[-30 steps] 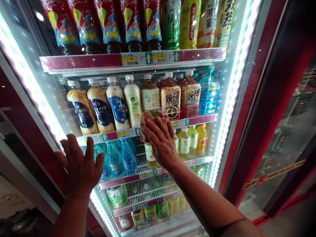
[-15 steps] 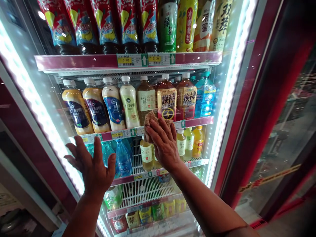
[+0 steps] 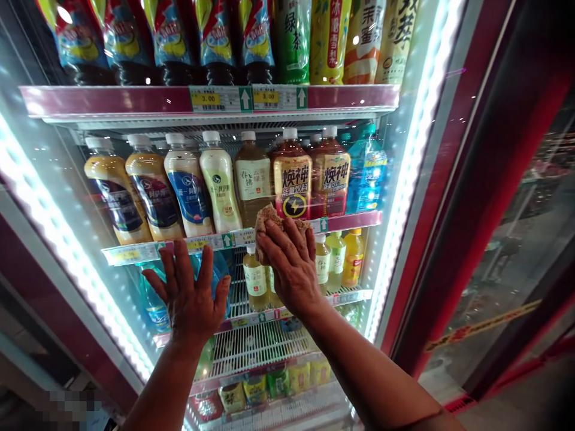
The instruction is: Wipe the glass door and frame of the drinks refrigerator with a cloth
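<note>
My right hand (image 3: 294, 263) presses a crumpled brown cloth (image 3: 266, 222) flat against the glass door of a lit drinks cooler. The cloth sticks out past the fingertips and covers part of the middle shelf's price strip (image 3: 231, 239). My left hand (image 3: 193, 293) holds nothing; its fingers are spread and its palm faces the glass, in front of blue bottles on the shelf below. Whether the left palm touches the glass I cannot tell. Behind the glass, just above the cloth, stand a brown tea bottle (image 3: 252, 179) and a gold-and-red drink bottle (image 3: 291, 173).
Red-labelled bottles (image 3: 168, 42) line the top shelf, above its pink price rail (image 3: 135, 102). Bright light strips (image 3: 415, 137) run down both sides of the cooler. A dark red door frame (image 3: 453, 251) stands at the right. Smaller packs (image 3: 256, 389) sit on the bottom shelf.
My left hand has moved right, closer to my right hand. The cloth stays under my right hand at nearly the same place on the glass. The view has shifted slightly nearer the shelves.
</note>
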Available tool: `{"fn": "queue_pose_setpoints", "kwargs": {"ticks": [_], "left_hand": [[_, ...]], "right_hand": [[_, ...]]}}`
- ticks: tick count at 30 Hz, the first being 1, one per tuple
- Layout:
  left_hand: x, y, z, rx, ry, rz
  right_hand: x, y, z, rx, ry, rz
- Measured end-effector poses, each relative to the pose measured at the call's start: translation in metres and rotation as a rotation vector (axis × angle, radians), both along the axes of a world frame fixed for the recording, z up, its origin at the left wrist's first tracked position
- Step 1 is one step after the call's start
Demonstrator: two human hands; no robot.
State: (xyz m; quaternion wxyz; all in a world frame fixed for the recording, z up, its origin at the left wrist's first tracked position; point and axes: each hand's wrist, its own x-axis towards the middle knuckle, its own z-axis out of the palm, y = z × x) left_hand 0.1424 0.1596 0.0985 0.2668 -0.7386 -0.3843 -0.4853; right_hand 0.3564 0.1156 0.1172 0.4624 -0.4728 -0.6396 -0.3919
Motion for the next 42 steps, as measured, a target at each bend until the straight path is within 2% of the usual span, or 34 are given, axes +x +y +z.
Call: {"fn": "queue_pose_setpoints", "kwargs": {"ticks": [5, 11, 18, 25, 33, 38, 42], "left_hand": [[0.002, 0.000, 0.000, 0.018, -0.004, 0.027], [0.003, 0.000, -0.001, 0.026, -0.030, 0.020], [0.008, -0.003, -0.001, 0.013, -0.056, 0.039], [0.008, 0.002, -0.004, 0.025, -0.069, 0.076], [0.012, 0.002, -0.004, 0.053, -0.092, 0.101], [0.011, 0.003, -0.005, 0.067, -0.095, 0.099], [0.012, 0.004, -0.005, 0.065, -0.093, 0.097]], "right_hand": [[0.004, -0.003, -0.006, -0.044, -0.056, 0.048], [0.022, -0.002, 0.007, 0.042, 0.052, 0.068], [0.025, -0.009, -0.005, -0.040, -0.052, 0.071], [0.042, -0.007, 0.004, 0.004, 0.008, 0.024], [0.048, -0.013, -0.006, -0.003, -0.069, 0.068], [0.061, -0.010, 0.004, 0.045, 0.048, 0.044], [0.058, -0.009, -0.002, 0.063, 0.081, 0.050]]}}
